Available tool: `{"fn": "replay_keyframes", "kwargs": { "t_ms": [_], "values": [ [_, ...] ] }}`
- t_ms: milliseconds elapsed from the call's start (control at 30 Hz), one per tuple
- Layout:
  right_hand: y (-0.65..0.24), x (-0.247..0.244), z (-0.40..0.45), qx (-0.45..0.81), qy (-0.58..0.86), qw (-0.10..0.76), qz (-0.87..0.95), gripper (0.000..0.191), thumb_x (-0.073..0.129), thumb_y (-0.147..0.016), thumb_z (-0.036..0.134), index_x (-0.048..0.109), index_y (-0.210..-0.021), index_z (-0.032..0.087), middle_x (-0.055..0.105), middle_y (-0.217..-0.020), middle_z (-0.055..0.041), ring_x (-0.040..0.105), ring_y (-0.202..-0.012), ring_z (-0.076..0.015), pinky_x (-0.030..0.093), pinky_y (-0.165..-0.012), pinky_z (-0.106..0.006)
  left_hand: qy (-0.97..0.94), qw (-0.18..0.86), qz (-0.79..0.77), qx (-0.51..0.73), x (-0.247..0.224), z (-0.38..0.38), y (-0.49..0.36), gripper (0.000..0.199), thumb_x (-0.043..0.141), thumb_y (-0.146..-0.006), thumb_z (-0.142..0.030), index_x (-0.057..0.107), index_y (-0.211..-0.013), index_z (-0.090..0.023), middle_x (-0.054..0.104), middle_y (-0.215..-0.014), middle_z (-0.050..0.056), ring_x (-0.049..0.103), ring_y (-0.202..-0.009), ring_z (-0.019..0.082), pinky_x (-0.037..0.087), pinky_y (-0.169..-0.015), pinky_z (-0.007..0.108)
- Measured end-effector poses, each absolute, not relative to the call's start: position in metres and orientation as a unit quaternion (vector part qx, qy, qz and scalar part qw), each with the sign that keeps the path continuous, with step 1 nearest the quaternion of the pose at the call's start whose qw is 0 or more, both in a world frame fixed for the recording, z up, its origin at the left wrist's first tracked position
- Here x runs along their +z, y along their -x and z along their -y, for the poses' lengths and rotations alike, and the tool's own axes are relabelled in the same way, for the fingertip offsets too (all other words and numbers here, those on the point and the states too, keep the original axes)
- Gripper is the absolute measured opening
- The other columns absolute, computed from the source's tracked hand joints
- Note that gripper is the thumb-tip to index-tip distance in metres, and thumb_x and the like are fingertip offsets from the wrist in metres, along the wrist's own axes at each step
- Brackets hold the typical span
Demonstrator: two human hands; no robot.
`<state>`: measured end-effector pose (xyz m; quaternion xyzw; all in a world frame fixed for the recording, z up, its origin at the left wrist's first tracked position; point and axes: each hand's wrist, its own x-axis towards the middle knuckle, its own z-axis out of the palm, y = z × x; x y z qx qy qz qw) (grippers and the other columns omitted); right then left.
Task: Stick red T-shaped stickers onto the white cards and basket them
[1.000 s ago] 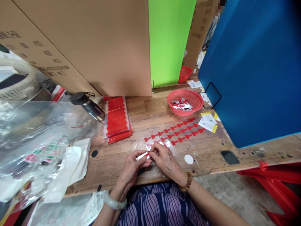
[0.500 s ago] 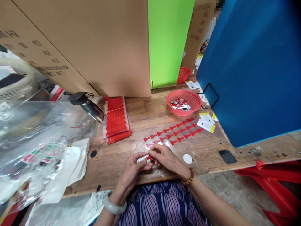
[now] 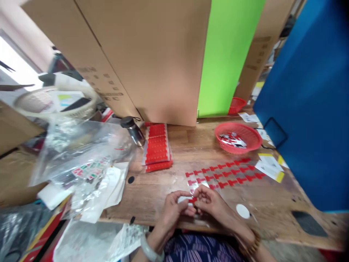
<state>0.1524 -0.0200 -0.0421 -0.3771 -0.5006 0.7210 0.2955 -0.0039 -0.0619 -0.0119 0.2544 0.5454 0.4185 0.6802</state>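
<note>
Nearby | red basket [image 3: 238, 137]: small packets | hands [image 3: 174, 209] [image 3: 211, 202]: strip [image 3: 188, 199]

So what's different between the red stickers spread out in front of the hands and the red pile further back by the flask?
The spread red stickers lie as one flat layer of separate T-shaped pieces in two rows on clear film; the red stack is several sheets piled up, each packed tightly with pieces. The spread ones sit nearer the red basket, the stack beside the flask. Both are red and rest on the wooden table.

Small white strip [image 3: 184, 199] with red tab, pinched level above table edge.
</note>
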Motion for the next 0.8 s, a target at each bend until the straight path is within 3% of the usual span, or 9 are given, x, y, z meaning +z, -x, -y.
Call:
{"fn": "replay_keyframes", "kwargs": {
  "t_ms": [167,300,500,633,700,800],
  "values": [
    [-0.148,-0.049,0.021,0.727,0.378,0.248,0.517,0.039,0.076,-0.062,0.039,0.048,-0.081,0.019,0.05,-0.056,0.0089,0.043,-0.042,-0.0041,0.031,-0.044,-0.017,-0.304,0.639,-0.565,0.424,-0.018,0.064,0.002,0.045,0.065,-0.066,-0.032,0.049,-0.103,-0.013,0.066,-0.051,0.0,0.062,-0.047,0.015,0.047,-0.052,0.024],
    [-0.141,-0.045,0.027,0.715,0.383,0.226,0.539,0.033,0.066,-0.07,0.045,0.048,-0.076,0.019,0.052,-0.056,0.0062,0.038,-0.042,-0.0046,0.027,-0.042,-0.018,-0.342,0.622,-0.56,0.427,-0.022,0.065,0.004,0.044,0.062,-0.068,-0.032,0.043,-0.104,-0.015,0.062,-0.049,-0.004,0.059,-0.043,0.013,0.044,-0.048,0.023],
    [-0.135,-0.037,0.03,0.634,0.408,0.238,0.613,0.013,0.063,-0.069,0.022,0.052,-0.074,0.017,0.048,-0.059,0.0067,0.036,-0.052,-0.006,0.025,-0.049,-0.019,-0.352,0.635,-0.558,0.403,-0.03,0.061,0.016,0.052,0.069,-0.064,-0.04,0.042,-0.101,-0.017,0.063,-0.048,-0.002,0.056,-0.039,0.012,0.041,-0.044,0.021],
    [-0.14,-0.027,0.021,0.622,0.417,0.232,0.621,0.016,0.069,-0.065,0.02,0.054,-0.072,0.016,0.045,-0.059,0.0074,0.036,-0.055,-0.0063,0.026,-0.051,-0.019,-0.353,0.658,-0.536,0.393,-0.035,0.053,0.022,0.063,0.074,-0.061,-0.051,0.042,-0.103,-0.017,0.064,-0.05,-0.001,0.058,-0.041,0.013,0.042,-0.044,0.021],
    [-0.151,-0.016,0.004,0.624,0.423,0.255,0.606,0.023,0.073,-0.064,0.027,0.054,-0.07,0.016,0.047,-0.06,0.0067,0.038,-0.055,-0.0066,0.028,-0.05,-0.019,-0.34,0.666,-0.527,0.405,-0.033,0.051,0.025,0.066,0.076,-0.059,-0.053,0.043,-0.104,-0.018,0.068,-0.06,0.001,0.062,-0.049,0.014,0.046,-0.048,0.023],
    [-0.178,0.004,-0.035,0.574,0.472,0.36,0.564,0.032,0.074,-0.064,0.041,0.052,-0.07,0.017,0.048,-0.059,0.006,0.041,-0.052,-0.0072,0.031,-0.049,-0.019,-0.32,0.644,-0.543,0.433,-0.026,0.049,0.032,0.069,0.076,-0.059,-0.057,0.045,-0.106,-0.019,0.069,-0.072,0.001,0.065,-0.057,0.013,0.048,-0.052,0.022]
  ]
}}
